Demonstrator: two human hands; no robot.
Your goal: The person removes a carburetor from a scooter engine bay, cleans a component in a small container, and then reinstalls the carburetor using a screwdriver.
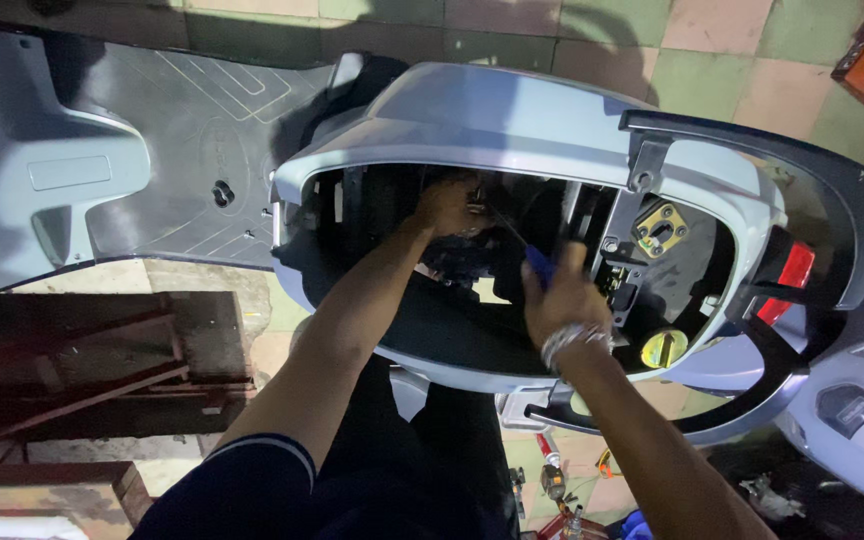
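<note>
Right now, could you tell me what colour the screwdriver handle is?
Blue; the screwdriver handle in the right hand shows best in the head view.

Pale blue scooter body [512, 120], red tail light [795, 268], blue-handled screwdriver [538, 264].

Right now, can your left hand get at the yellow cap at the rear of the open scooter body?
Probably not: the left hand is deep in the open bay, and the right hand with its screwdriver sits between it and the yellow cap.

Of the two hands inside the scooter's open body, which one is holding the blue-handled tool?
The right hand, the one with the metal wrist bracelet, grips the blue-handled tool; the left hand reaches deeper without it.
</note>
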